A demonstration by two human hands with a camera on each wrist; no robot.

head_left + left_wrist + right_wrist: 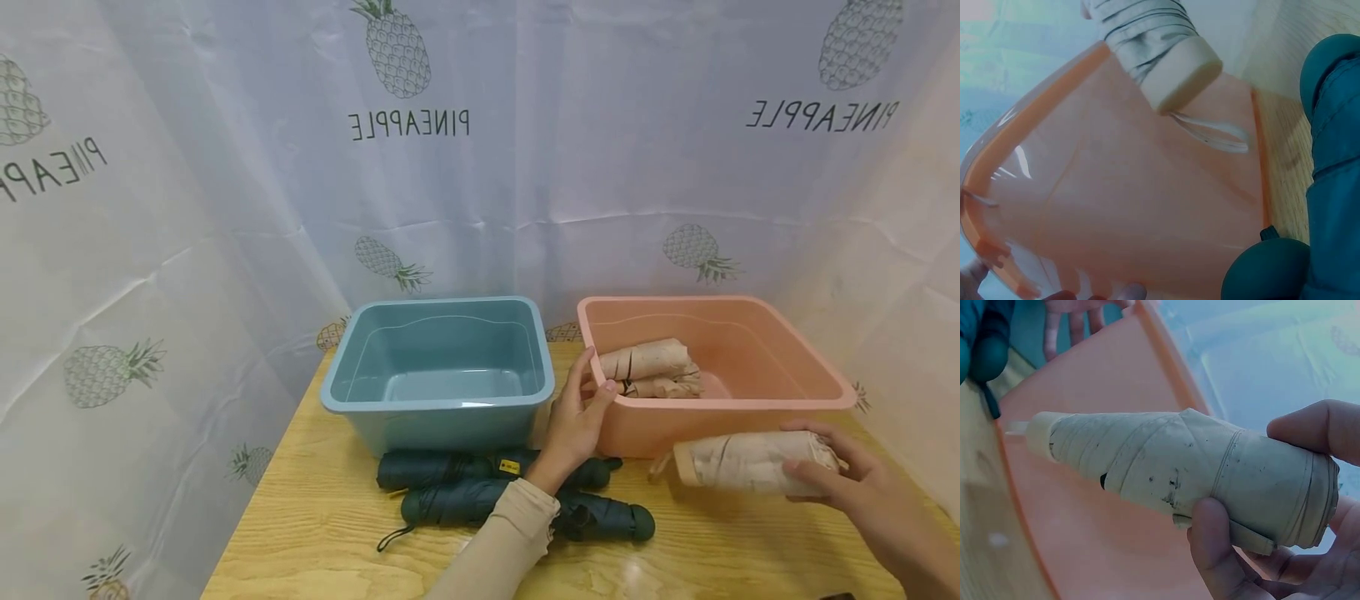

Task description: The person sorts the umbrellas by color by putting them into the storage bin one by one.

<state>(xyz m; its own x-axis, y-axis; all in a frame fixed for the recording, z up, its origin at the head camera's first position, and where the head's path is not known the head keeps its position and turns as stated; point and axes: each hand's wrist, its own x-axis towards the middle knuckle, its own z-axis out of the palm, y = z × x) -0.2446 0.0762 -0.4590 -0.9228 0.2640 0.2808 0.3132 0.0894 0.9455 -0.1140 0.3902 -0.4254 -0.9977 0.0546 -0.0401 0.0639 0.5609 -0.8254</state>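
My right hand [847, 475] grips a folded beige umbrella [738, 460] by one end, holding it off the table in front of the pink bin [795, 405]. The right wrist view shows dark specks on the umbrella's [1147, 462] wrapped cloth, with the thumb and fingers around its wider end. A pale handle with a wrist loop [1219, 136] points toward the left. My left hand [576, 421] holds the pink bin at its front left corner, the thumb at the rim. Folded beige umbrellas [648, 360] lie inside that bin, against its left side.
A blue bin [442, 406] stands left of the pink one, with nothing visible in it. Several folded dark umbrellas [457, 502] lie before the bins on the wooden table [315, 517], partly under my left forearm. A pineapple-print curtain [480, 183] hangs behind and at the sides.
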